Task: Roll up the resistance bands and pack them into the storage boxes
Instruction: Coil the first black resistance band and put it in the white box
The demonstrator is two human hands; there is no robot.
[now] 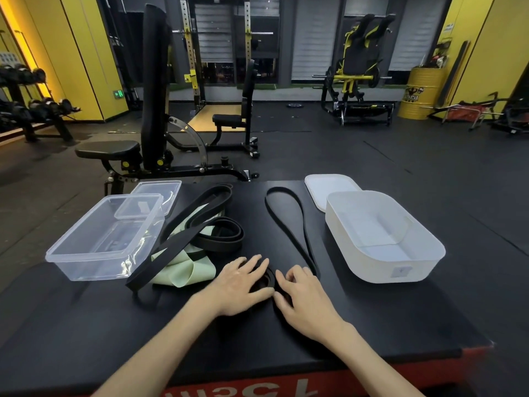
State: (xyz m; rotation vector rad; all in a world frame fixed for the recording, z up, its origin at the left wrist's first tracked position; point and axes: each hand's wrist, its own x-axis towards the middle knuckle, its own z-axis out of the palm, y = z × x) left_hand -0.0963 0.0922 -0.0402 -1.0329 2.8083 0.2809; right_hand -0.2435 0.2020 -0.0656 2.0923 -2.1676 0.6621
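A thin black resistance band lies as a long loop on the black platform; its near end is coiled into a small roll between my hands. My left hand lies over the roll's left side with fingers spread. My right hand has its fingers curled on the roll's right edge. A pile of wider black bands and a pale green band lies to the left. A clear plastic box stands at the left and a white box at the right, both with nothing in them.
The clear lid lies behind the clear box, and the white lid behind the white box. The platform's red front edge is just below my forearms. Beyond the platform stand a weight bench, racks and machines on a dark gym floor.
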